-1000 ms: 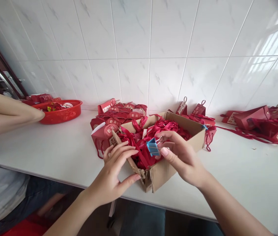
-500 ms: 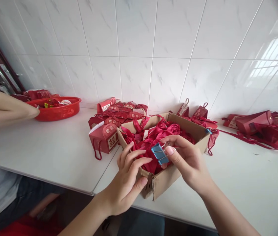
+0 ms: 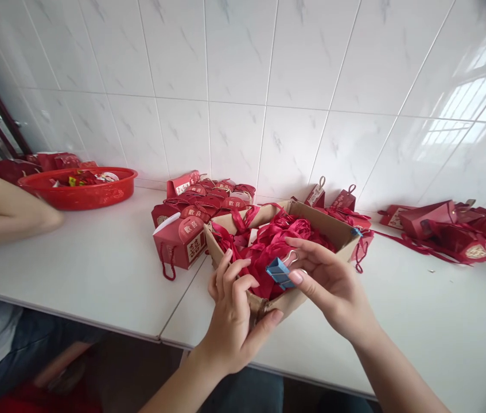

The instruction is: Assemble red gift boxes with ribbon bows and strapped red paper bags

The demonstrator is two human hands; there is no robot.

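Note:
My right hand (image 3: 333, 284) pinches a blue binder clip (image 3: 279, 271) by its wire handles, just above the near edge of an open cardboard box (image 3: 333, 228) stuffed with red ribbons (image 3: 275, 241). My left hand (image 3: 234, 312) grips the box's torn near corner, thumb on the outside, fingers curled over the rim beside the clip.
Folded red gift boxes (image 3: 180, 241) crowd left of and behind the cardboard box; more lie at the far right (image 3: 444, 226). A red plastic basin (image 3: 79, 186) stands at the back left. Another person's forearm (image 3: 6, 209) rests on the white table (image 3: 96, 269) at left. Tiled wall behind.
My left hand has slid right along the box edge and closed round its near corner. The right hand with the clip has dropped slightly toward that corner.

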